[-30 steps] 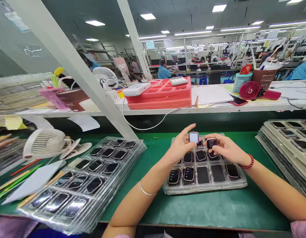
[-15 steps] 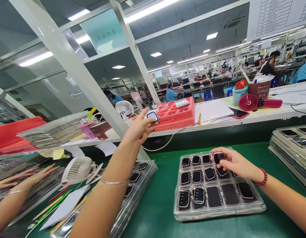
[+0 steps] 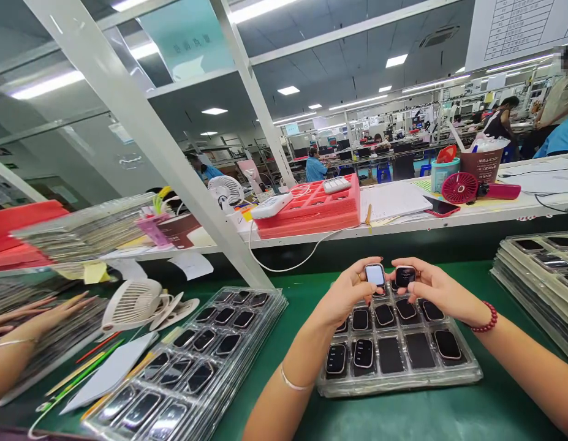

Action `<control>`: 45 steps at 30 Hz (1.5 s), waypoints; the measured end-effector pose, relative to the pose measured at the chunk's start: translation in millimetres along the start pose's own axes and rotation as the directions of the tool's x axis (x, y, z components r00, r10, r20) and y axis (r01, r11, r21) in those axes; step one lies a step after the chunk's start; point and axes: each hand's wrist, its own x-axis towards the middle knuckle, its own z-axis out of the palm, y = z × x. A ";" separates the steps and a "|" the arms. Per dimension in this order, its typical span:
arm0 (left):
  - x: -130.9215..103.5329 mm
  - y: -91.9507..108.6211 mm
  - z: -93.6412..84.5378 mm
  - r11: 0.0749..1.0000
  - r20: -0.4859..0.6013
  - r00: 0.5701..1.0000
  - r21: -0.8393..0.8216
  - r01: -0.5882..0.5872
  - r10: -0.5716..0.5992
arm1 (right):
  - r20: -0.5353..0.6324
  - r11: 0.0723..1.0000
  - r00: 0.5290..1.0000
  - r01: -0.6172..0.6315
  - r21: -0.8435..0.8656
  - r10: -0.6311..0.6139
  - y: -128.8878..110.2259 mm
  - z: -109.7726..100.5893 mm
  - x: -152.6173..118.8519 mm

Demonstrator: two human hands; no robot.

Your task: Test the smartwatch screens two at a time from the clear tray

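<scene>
My left hand [image 3: 350, 288] grips a smartwatch with a lit, pale screen [image 3: 374, 275]. Right beside it, my right hand [image 3: 433, 288] pinches a smartwatch with white text on a dark screen [image 3: 405, 277]. Both are held above the far rows of a clear plastic tray [image 3: 398, 387]. Watches lie in many of its pockets, and the near row includes a watch showing a text list [image 3: 336, 358], a second such watch [image 3: 363, 353] and a dark-screened watch [image 3: 447, 344]. Two pockets between them show only black bottoms. My hands cover part of the far row.
A stack of watch trays [image 3: 265, 324] stands left on the green bench, another tray stack [image 3: 532, 275] right. A white fan [image 3: 130, 304] and pens lie further left, near a co-worker's hands [image 3: 49, 318]. The shelf holds a red foam tray [image 3: 311, 220] and a pink fan [image 3: 461, 188].
My left hand has come down from the shelf with its watch and is now beside my right hand. My right hand still holds its watch over the tray.
</scene>
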 end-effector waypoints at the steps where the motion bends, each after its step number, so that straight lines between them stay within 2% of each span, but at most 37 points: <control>1: -1.1 0.6 0.0 1.000 0.006 1.000 0.005 -0.002 0.002 | 0.002 1.000 1.000 0.013 0.008 -0.013 -2.8 0.2 0.6; 6: -8.8 3.4 -9.4 1.000 -0.001 1.000 0.006 -0.007 0.007 | 0.028 0.997 0.998 0.062 0.053 -0.063 -9.7 3.5 7.8; 11: -7.7 0.3 -16.4 0.999 -0.030 1.000 0.047 -0.002 0.004 | 0.068 0.997 0.996 0.052 0.061 -0.056 -0.4 4.4 10.5; 20: 4.4 -13.6 -15.0 0.997 -0.034 0.999 0.076 0.011 -0.008 | 0.050 0.996 0.998 0.041 0.081 -0.046 16.8 -1.2 11.5; 36: 6.5 -17.6 -10.5 0.985 -0.102 0.994 0.171 -0.022 0.040 | 0.025 1.000 0.999 0.026 0.000 -0.026 14.7 -0.3 13.2; 45: 6.6 -21.3 -7.5 0.981 -0.111 0.991 0.186 -0.058 0.080 | 0.036 0.998 0.998 0.058 0.023 -0.059 14.4 -0.8 12.6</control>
